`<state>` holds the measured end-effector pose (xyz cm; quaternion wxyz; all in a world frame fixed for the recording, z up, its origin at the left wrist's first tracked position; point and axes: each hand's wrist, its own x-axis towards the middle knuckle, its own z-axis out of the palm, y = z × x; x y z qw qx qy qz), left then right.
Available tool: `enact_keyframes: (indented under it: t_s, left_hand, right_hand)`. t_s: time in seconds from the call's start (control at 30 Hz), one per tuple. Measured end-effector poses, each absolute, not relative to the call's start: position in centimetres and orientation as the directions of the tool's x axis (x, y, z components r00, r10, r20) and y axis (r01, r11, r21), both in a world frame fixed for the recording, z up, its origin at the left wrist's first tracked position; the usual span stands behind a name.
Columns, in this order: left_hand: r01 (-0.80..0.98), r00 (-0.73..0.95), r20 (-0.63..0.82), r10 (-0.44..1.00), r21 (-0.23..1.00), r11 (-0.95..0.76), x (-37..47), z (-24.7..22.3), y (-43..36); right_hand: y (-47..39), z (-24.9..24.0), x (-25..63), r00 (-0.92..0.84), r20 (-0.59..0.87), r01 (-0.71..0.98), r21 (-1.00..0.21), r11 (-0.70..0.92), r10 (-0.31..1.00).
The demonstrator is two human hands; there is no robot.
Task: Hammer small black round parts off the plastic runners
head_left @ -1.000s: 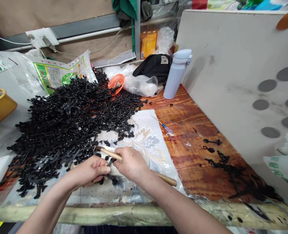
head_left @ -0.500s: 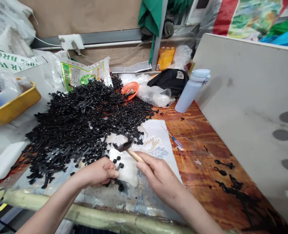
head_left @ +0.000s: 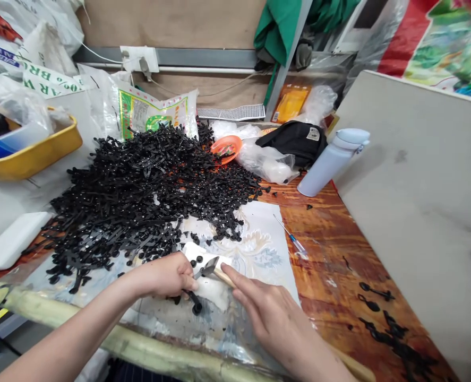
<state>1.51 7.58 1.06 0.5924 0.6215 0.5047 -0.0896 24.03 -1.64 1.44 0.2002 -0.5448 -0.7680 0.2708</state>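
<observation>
My left hand is closed in a pinch on a black plastic part, whose round end sticks out below my fingers. A hammer with a dark metal head and a pale wooden handle is in my right hand. Its head is low over the white pad, close to my left fingertips; whether it touches anything, I cannot tell. Small black round pieces rest on the pad by the hammer head. Beyond my left hand spreads a large heap of black plastic parts.
An orange bowl sits in the heap's right side. Right of the patterned sheet are a screwdriver, a pale blue bottle and loose black parts. A grey panel borders the right side; a yellow bin stands left.
The hammer head has come down toward the pad, near my left fingers. My right hand has tilted lower. The camera view has shifted, so the background appears further right.
</observation>
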Motion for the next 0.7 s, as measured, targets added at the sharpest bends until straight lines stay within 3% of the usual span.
enact_keyframes:
  t_s: [0.17, 0.33, 0.5, 0.7]
  left_hand:
    - [0.744, 0.452, -0.738, 0.501, 0.622, 0.244, 1.6, 0.93, 7.83]
    - [0.756, 0.44, -0.757, 0.483, 0.603, 0.256, 1.67, 0.94, 7.99]
    - [0.759, 0.44, -0.757, 0.482, 0.601, 0.25, 1.62, 1.14, 8.04]
    - [0.773, 0.43, -0.78, 0.455, 0.578, 0.26, 1.76, 1.74, 8.19]
  right_hand:
    - [-1.62, 1.77, 23.91, -0.291, 0.187, 0.628, -0.702, 0.335, 0.938]
    - [-1.25, 1.42, 23.69, -0.311, -0.049, 0.732, -0.649, 0.207, 0.949]
    - [-1.24, 1.9, 24.11, -0.267, 0.102, 0.634, -0.73, 0.254, 0.958]
    - [-1.23, 1.03, 23.29, -0.292, -0.055, 0.731, -0.657, 0.186, 0.955]
